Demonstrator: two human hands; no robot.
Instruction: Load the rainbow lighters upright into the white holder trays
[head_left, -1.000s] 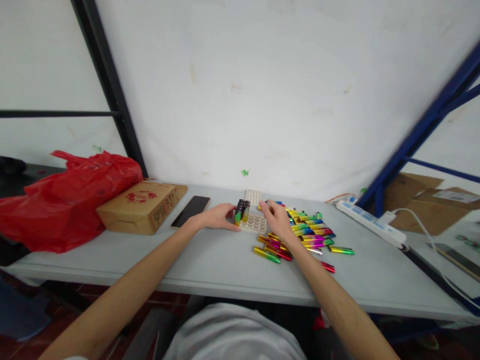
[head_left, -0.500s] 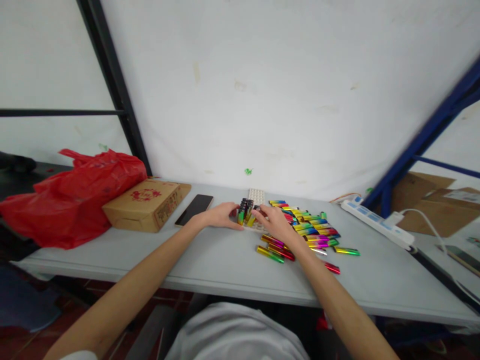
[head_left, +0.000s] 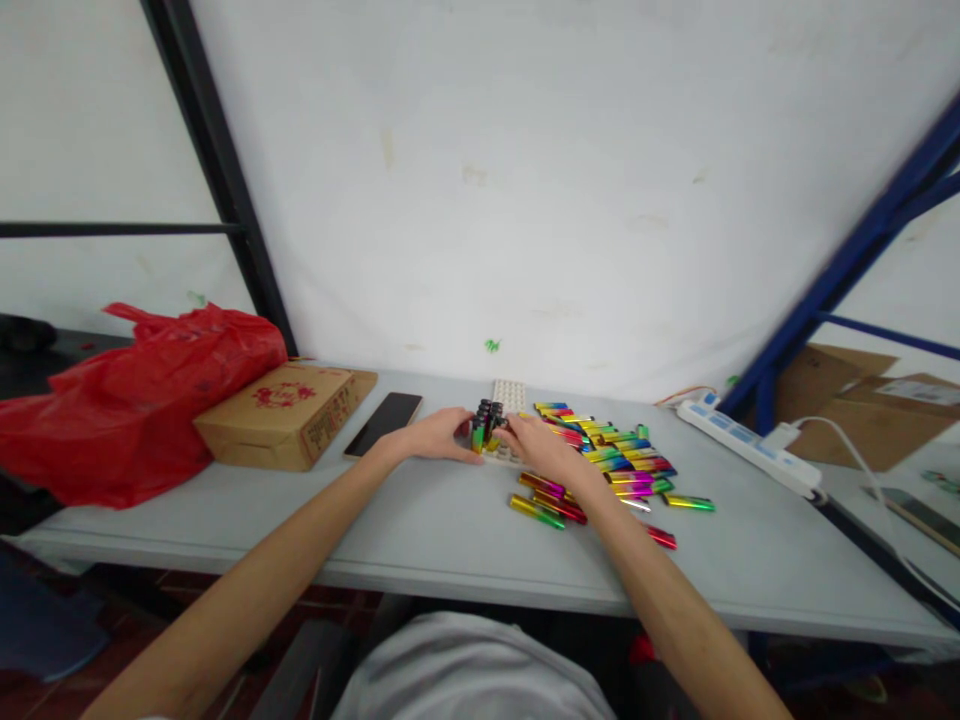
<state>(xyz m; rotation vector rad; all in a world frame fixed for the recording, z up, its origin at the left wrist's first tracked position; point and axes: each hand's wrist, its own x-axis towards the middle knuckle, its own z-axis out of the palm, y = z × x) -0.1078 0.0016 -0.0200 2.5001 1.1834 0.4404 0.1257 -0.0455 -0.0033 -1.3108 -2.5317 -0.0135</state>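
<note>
Left hand: my fingers wide beside upright tubes; right hand right by them, can't tell grip

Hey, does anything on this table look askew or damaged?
Only the loose shiny pieces stand out: they lie at mixed angles on the table, unlike the standing ones by the left hand. One red piece lies nearest the front edge. I see no spill or damage.

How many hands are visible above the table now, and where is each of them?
2. The left hand is at the left side of the standing black-topped tubes; the right hand is at their right side. No other hand shows.
</note>
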